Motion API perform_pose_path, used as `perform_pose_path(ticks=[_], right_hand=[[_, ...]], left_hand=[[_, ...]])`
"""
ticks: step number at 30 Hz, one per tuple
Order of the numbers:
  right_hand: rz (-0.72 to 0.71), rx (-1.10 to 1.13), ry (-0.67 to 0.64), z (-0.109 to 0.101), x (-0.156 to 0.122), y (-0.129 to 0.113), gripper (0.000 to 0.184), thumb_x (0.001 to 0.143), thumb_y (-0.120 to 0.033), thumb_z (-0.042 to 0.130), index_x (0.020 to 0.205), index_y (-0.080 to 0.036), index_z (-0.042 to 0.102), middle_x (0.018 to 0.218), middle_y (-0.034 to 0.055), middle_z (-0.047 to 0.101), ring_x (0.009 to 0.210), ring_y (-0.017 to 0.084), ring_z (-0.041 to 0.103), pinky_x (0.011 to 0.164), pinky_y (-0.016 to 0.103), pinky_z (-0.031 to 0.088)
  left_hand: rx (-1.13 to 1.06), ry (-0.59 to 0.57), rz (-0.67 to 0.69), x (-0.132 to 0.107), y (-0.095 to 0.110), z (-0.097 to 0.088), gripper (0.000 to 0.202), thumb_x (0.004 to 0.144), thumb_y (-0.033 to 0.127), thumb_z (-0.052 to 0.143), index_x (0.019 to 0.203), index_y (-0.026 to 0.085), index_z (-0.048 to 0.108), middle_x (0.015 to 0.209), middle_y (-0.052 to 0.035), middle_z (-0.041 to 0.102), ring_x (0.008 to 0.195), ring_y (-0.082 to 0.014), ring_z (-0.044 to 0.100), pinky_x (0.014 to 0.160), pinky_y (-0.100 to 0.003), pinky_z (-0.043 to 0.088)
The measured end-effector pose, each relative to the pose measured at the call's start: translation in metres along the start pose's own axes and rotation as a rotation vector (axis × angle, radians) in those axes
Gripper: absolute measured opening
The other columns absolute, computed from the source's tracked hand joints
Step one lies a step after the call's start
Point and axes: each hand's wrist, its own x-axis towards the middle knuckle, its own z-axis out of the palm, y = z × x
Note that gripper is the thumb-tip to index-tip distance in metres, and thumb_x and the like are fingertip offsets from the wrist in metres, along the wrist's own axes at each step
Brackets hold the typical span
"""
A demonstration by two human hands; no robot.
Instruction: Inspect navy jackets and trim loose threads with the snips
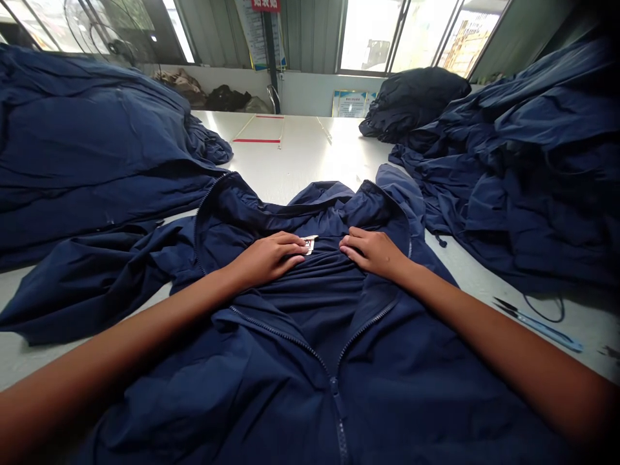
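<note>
- Navy zip jacket [295, 349] lies front up on the surface [300, 165], directly under both hands, with its collar spread ahead of them and its zip [334, 387] done up to mid-chest and open above.
- Left hand [268, 258] and right hand [372, 252]: both open, palms down on the inner neck fabric, fingers lightly curved toward each other. Neither is closed on anything.
- Neck label [308, 245] sits between the hands, just beside the left hand's fingertips.
- Risk: cloth is bunched in soft ridges below the hands. Pressure or a sideways drag could set creases or fold the label under.
- Risk: jacket's sleeve [92, 284], out left of the hands, touches the navy garment pile [82, 142]. Pulling it could drag that pile along or tangle the two.
- Risk: taller navy garment pile [533, 168], right of the hands, could slump onto the jacket if disturbed.
- Risk: blue-handled snips [537, 327], well right of the right hand, could catch loose cloth swept that way.
- Hidden: label print too small to read. Lower jacket and zip run off the bottom edge. Cloth under the palms is covered, so any fold there cannot be seen.
</note>
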Motion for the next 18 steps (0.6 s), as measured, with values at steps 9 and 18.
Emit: perform_pose_path(ticks=[9,18], right_hand=[[0.027,-0.010,-0.014,0.0005,-0.0005,0.0000,0.027,0.111,-0.033,0.049,0.109,-0.023,0.074,0.097,0.0048,0.065,0.079,0.018,0.062,0.070,0.029,0.039],[0.043,-0.004,-0.010,0.0009,-0.0005,-0.0003,0.028,0.111,-0.034,0.048,0.110,-0.024,0.074,0.099,0.0056,0.066,0.080,0.019,0.063,0.071,0.030,0.041]], left_hand=[[0.081,-0.005,0.014,-0.0004,0.0046,-0.0071,0.033,0.110,0.036,0.051,0.118,0.021,0.080,0.115,-0.0116,0.073,0.107,-0.0255,0.064,0.095,-0.039,0.058],[0.047,-0.087,-0.039,-0.0007,0.0045,-0.0068,0.033,0.111,0.035,0.047,0.117,0.023,0.077,0.169,-0.0054,0.048,0.129,-0.0290,0.060,0.113,-0.048,0.052]])
